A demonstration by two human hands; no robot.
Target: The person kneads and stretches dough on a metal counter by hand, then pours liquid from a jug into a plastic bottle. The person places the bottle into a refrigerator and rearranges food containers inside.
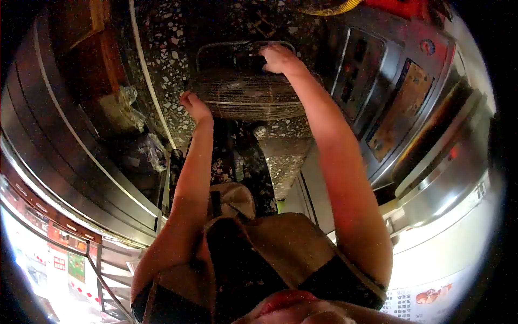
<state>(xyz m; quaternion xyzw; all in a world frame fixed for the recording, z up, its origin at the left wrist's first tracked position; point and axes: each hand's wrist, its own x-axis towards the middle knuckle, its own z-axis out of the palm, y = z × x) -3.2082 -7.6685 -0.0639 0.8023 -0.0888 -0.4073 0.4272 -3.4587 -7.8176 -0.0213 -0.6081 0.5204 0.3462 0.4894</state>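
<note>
A wire rack or basket with many thin parallel bars lies low in front of me, above the speckled floor. My right hand is closed at its far edge, fingers curled on the thin frame near the far right corner. At the near left edge of the rack is my left hand, with its fingers curled at the wire side. The fingertips of both hands are partly dark, and what lies inside the rack is too dim to tell.
A metal appliance with dark panels stands at the right. Metal cabinet fronts curve along the left, beside crumpled plastic bags. A yellow ribbed hose shows at the top. Speckled floor extends below the rack.
</note>
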